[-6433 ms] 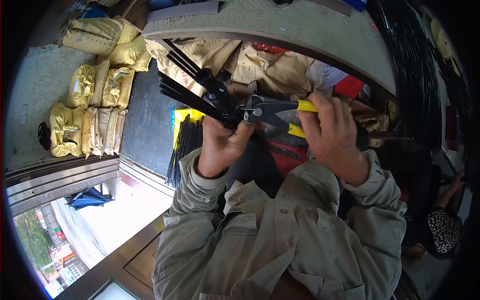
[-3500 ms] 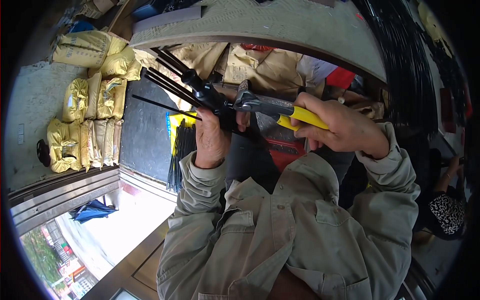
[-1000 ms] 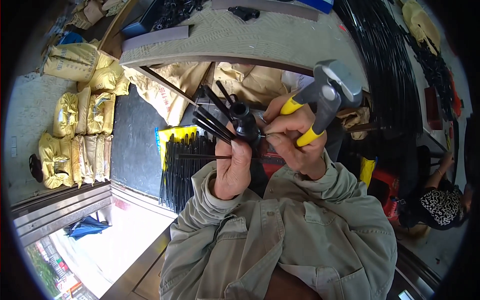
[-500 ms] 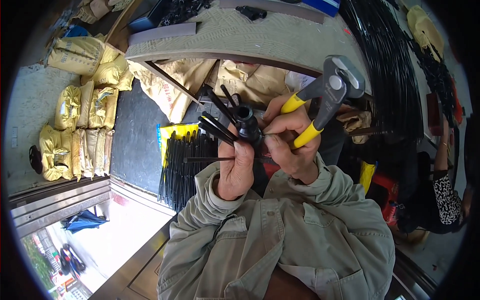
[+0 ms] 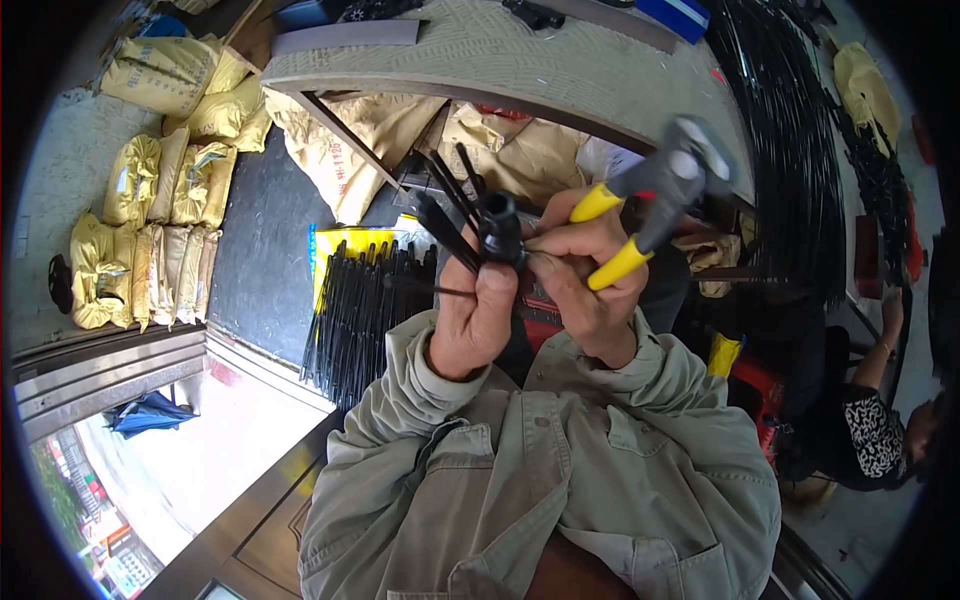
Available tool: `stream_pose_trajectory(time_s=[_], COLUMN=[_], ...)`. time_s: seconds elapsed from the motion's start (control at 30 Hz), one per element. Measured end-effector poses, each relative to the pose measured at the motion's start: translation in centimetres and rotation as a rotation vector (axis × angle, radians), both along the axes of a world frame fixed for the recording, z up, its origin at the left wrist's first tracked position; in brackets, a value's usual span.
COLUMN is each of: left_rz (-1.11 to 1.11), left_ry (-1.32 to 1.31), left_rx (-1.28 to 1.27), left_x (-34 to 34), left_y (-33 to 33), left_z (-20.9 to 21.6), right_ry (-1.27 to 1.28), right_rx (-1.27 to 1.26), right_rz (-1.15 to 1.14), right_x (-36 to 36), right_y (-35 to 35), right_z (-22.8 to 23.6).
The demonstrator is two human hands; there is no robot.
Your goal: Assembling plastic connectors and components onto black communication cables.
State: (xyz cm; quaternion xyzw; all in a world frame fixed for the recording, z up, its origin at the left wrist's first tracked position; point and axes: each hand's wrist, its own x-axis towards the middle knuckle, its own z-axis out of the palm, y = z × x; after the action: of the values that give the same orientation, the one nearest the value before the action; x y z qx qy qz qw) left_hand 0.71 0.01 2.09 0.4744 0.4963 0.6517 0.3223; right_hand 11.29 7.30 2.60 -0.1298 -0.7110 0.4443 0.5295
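My left hand (image 5: 478,318) is closed round a black tubular collar (image 5: 500,225) with an open round top. Several thin black rods (image 5: 443,220) fan out from beside it, up and to the left. My right hand (image 5: 585,275) is also closed, its thumb and forefinger pinched at the collar's right side; whatever lies between those fingertips is too small to make out. Yellow-handled pincers (image 5: 660,205) are tucked in this same hand, their grey head pointing up and right, away from the collar and smeared by motion.
Ahead is a worktable (image 5: 480,50) with brown sacks (image 5: 350,150) beneath. A bundle of black rods (image 5: 370,310) stands left of my hands; longer black rods (image 5: 780,150) hang at the right. Yellow sacks (image 5: 150,270) are stacked far left. Another person (image 5: 870,430) sits at the right.
The collar has tipped slightly, and the rods beside it have swung to a steeper angle. The pincers have shifted a little in my right hand. The whole view has moved slightly.
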Motion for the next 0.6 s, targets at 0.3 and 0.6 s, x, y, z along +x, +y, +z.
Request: stream_pose_trajectory(time_s=[0.3,0.6], left_rz=[-0.178,-0.066], left_ry=[-0.381,-0.29], left_rx=[0.083,-0.114], left_x=[-3.4,-1.3], left_y=[-0.4,-0.6], left_z=[-1.5,-0.7], right_ry=[-0.764,-1.073], right_rx=[0.637,0.911], right_rz=[-0.168,-0.187], right_x=[5.0,6.0], right_y=[2.8,3.8], right_z=[3.3,4.6])
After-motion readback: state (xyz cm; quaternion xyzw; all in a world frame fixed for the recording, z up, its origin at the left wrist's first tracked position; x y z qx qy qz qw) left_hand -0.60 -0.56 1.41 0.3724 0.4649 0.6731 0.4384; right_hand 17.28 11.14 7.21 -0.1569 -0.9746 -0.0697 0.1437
